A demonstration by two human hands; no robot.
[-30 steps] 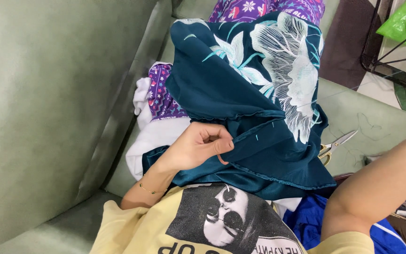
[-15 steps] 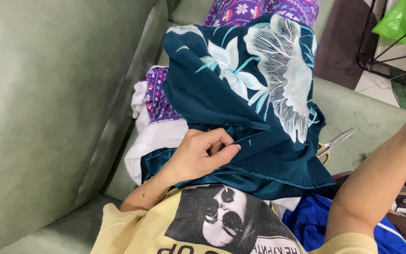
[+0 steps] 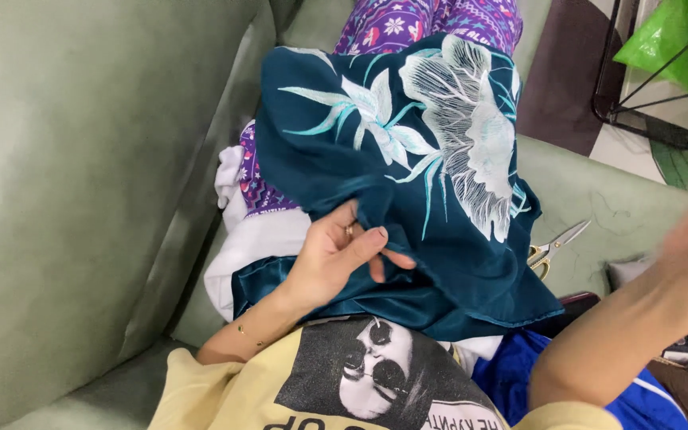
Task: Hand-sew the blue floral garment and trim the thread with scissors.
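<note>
Single head-worn view, looking steeply down at the wearer's own lap, close range. Teal floral fabric fills centre frame; green sofa back sits frame-left, floor and black wire rack top right. No second view to overlap.

1. I sit on a grey-green sofa — its smooth back rises at my left.
2. Small gold-handled scissors lie on its seat cushion, just beside the teal cloth's edge.
3. White cloth rests against the back.
</note>
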